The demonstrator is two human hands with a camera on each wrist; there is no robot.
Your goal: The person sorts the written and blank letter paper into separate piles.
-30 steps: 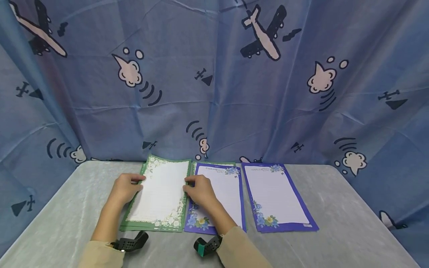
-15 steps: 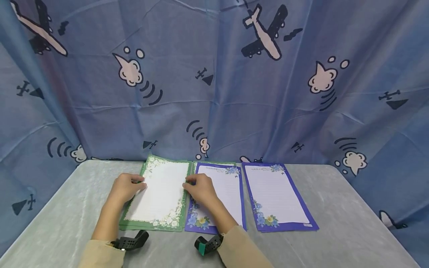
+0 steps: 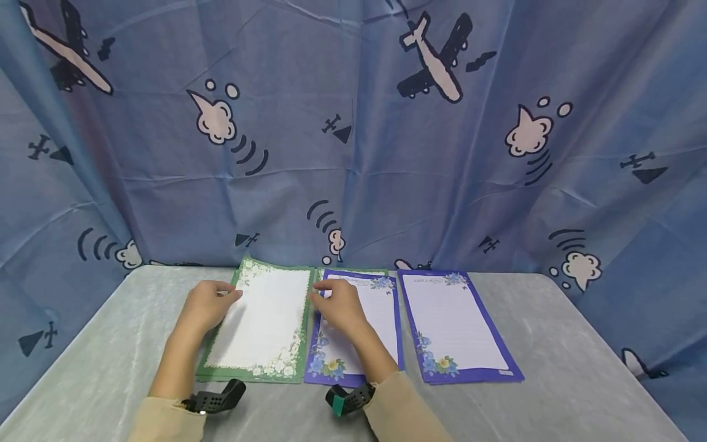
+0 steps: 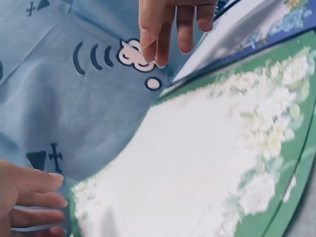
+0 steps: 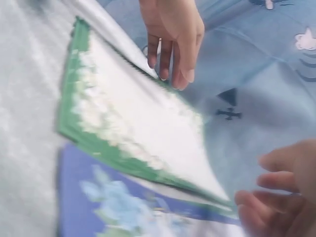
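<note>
A green-bordered sheet of letter paper [image 3: 265, 325] with white flowers lies on a stack of similar sheets at the left. My left hand [image 3: 207, 304] hovers at its left edge, fingers relaxed and holding nothing. At the right edge is my right hand [image 3: 339, 307], its fingers likewise loose, partly over a purple-bordered sheet [image 3: 381, 307] with blue flowers. Both wrist views show the fingers apart from the paper: the left hand [image 4: 34, 202] low in the left wrist view, the right hand [image 5: 281, 187] low in the right one. The green sheet's top edge curls upward.
Another purple-bordered sheet [image 3: 453, 325] lies to the right, separated by a narrow gap. A green sheet's edge [image 3: 359, 270] shows behind the middle purple one. All lie on a grey-covered table [image 3: 563, 368] in front of a blue airplane-print curtain [image 3: 431, 172].
Both hands, earlier touching the green sheet's side edges, have lifted off it. The right hand has moved slightly right. The sheets lie almost as before.
</note>
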